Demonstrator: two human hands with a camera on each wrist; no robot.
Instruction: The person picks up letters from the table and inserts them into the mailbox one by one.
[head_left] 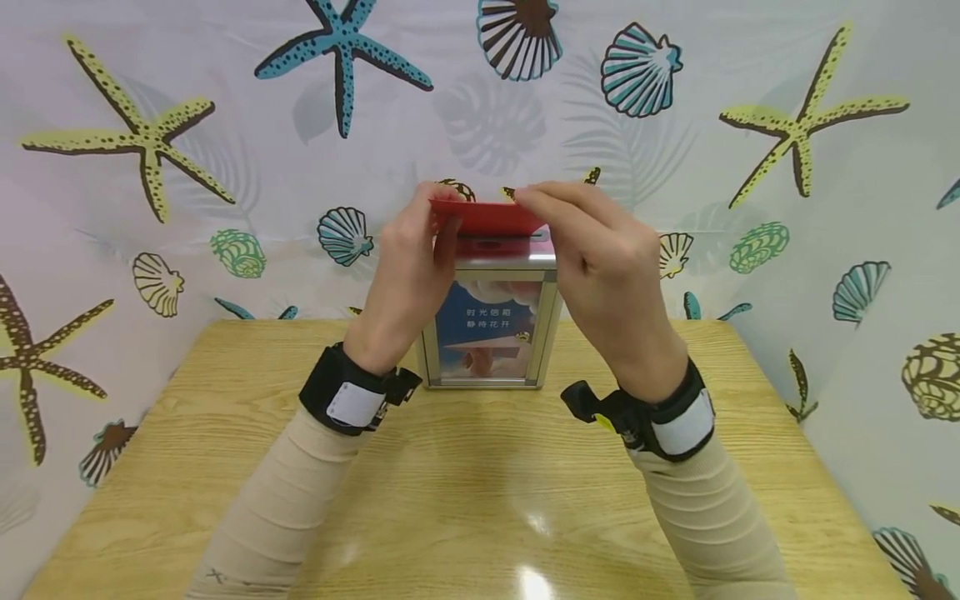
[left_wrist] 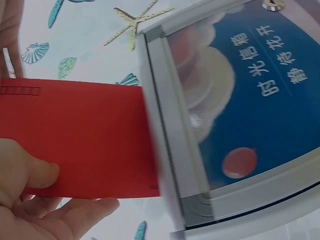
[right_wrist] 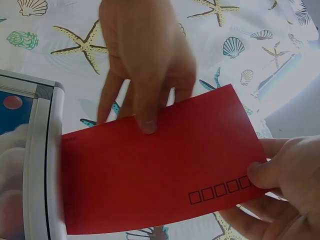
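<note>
Both hands hold a red envelope (head_left: 491,219) over the top of a metal-framed mailbox (head_left: 551,321) with a blue printed front. My left hand (head_left: 411,262) pinches the envelope at its left side, thumb on the near face, seen also in the left wrist view. At the opposite side, my right hand (head_left: 606,271) pinches a corner, its thumb beside a row of printed squares in the right wrist view. The envelope's lower edge (left_wrist: 155,165) meets the top of the box; whether it sits inside the slot is hidden.
The mailbox stands upright at the back of a wooden table (head_left: 480,467). A small lock (head_left: 522,337) is on its front. Behind hangs a white cloth (head_left: 480,142) printed with starfish and shells. Each wrist wears a black strap with a small camera.
</note>
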